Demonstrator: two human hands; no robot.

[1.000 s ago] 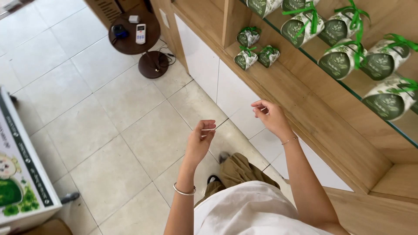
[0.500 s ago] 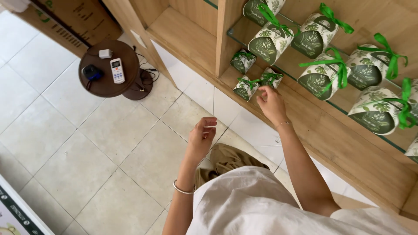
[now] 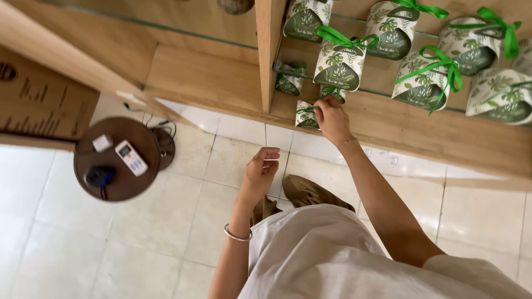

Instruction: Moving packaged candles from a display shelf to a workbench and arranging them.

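Reaching further, right hand (image 3: 332, 119) pinches a leaf-printed, green-ribboned gift box (image 3: 334, 94) — left hand (image 3: 260, 174) loosely curled

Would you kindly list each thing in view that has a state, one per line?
right hand: fingers touching a small gift box on the wooden shelf
left hand: raised, fingers curled, pinching something too small to tell
large gift boxes: closed, tied with green ribbon, on the glass shelf
remote: lying flat on the round table

Small leaf-printed gift box (image 3: 306, 114), green-ribboned, on wooden shelf (image 3: 210, 77).
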